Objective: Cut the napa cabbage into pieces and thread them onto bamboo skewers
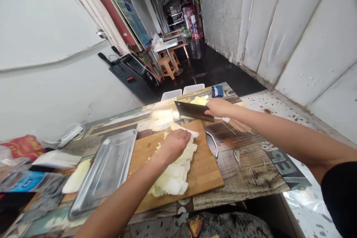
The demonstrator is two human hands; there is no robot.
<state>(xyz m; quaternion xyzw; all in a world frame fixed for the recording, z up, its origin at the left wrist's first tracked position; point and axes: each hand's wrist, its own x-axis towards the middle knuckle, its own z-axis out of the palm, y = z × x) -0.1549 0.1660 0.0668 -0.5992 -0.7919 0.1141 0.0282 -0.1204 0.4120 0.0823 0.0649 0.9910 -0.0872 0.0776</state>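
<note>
My right hand [219, 108] grips a dark-bladed cleaver [195, 111], held above the far edge of the cutting board. The blade is tilted, with a small hole at its far corner. My left hand [177, 143] rests with curled fingers on pale cabbage leaves [175, 174] that lie in an overlapping row on the wooden cutting board [208, 178]. Its fingers look closed on the leaf at the far end. More cabbage pieces [162, 119] sit beyond the board, and a yellowish heap [199, 100] shows partly behind the cleaver.
A metal tray [114, 160] lies left of the board, beside a pale leaf [76, 176]. Thin wooden skewers [240, 125] are at the right. A blue box [217, 91] and white containers [193, 88] stand at the far edge. Bags and a bottle [28, 181] crowd the left.
</note>
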